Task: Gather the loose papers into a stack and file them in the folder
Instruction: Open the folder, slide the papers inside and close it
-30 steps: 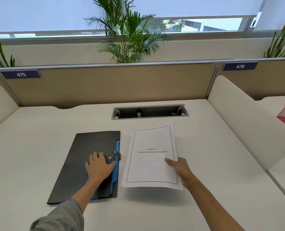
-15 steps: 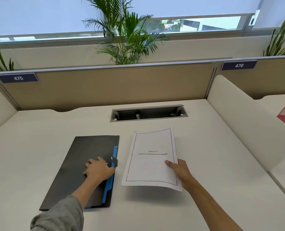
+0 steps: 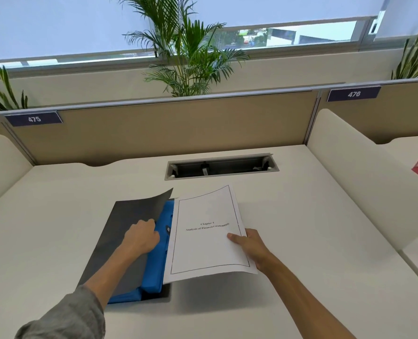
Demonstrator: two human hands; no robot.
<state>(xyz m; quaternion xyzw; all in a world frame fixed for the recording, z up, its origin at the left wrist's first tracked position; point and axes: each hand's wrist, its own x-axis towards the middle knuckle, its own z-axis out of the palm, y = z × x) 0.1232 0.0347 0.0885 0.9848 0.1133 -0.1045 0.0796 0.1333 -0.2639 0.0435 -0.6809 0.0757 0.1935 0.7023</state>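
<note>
White counter (image 3: 301, 216) fills the lower frame, backed by a tan partition (image 3: 166, 128) with number plates 475 (image 3: 34, 118) and 476 (image 3: 354, 94), a cable slot (image 3: 221, 166) at centre, and palm fronds (image 3: 186, 57) against the window in the upper middle.

At lower left the sleeved left arm reaches forward, and the left hand (image 3: 142, 237) is curled over the edge of the folder's black cover (image 3: 129, 216), gripping it and holding it raised so that its far corner curls upward. Beneath the cover the blue inner pockets (image 3: 158, 255) of the folder show.

Right of centre the bare right arm angles in from the lower right. The right hand (image 3: 249, 245) pinches the stack of papers (image 3: 208, 236) at its right edge, thumb on top. The stack hangs tilted above the counter, its left edge overlapping the blue pockets, and casts a shadow below.

Half a second ago the cover lay flat under the left hand with only a thin blue strip showing, and the papers were clear of the folder, further right.
</note>
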